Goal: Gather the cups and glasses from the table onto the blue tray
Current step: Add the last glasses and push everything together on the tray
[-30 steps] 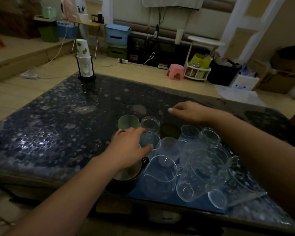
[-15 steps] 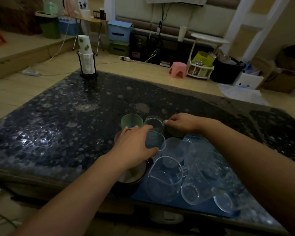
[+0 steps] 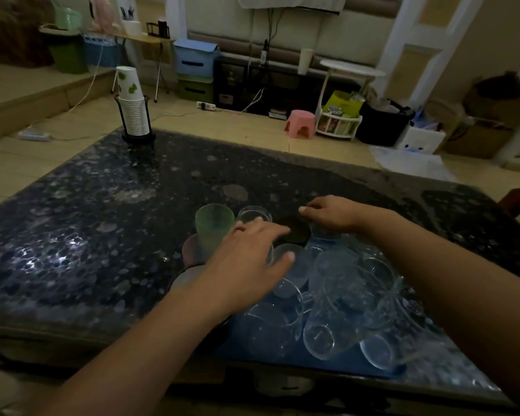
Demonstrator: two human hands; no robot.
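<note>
Dark pebble-pattern table (image 3: pixel 81 235), dim room. Blue tray (image 3: pixel 282 357) near edge, crowded with clear glasses (image 3: pixel 351 286). Left hand (image 3: pixel 246 262) spread flat over them; right hand (image 3: pixel 330 214) grip unclear. Paper-cup stack (image 3: pixel 132 106) far left; pink stool (image 3: pixel 300 124) beyond.

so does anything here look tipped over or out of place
Yes. Several clear glasses lie on their sides in a jumble on the blue tray, mouths facing the camera. The green cup stands upright. No spill shows.
</note>
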